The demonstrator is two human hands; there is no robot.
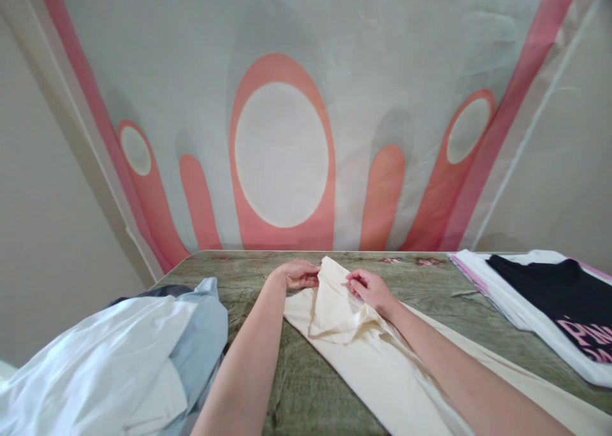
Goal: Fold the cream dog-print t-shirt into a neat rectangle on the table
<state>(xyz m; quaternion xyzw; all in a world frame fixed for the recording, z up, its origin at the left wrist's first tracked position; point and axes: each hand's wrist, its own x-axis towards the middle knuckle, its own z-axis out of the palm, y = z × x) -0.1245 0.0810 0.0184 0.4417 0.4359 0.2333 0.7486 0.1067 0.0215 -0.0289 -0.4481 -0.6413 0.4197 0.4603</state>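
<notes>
A cream garment (pixel 377 366) lies on the table, running from the middle toward the lower right. One narrow part of it is folded over on top, with a raised end at the far side. My left hand (pixel 300 274) is closed at the left edge of that raised end, its fingertips partly behind the cloth. From the right, my right hand (pixel 370 289) has its fingers curled and pinched on the same part. The right forearm crosses over the garment and hides some of it.
A loose heap of white clothes (pixel 105 353) and light blue clothes (pixel 205 321) sits at the left. To the right is a flat stack with a black printed T-shirt (pixel 540 289) on top. A wall banner (pixel 282 232) stands behind the wood-grain table (pixel 306 385).
</notes>
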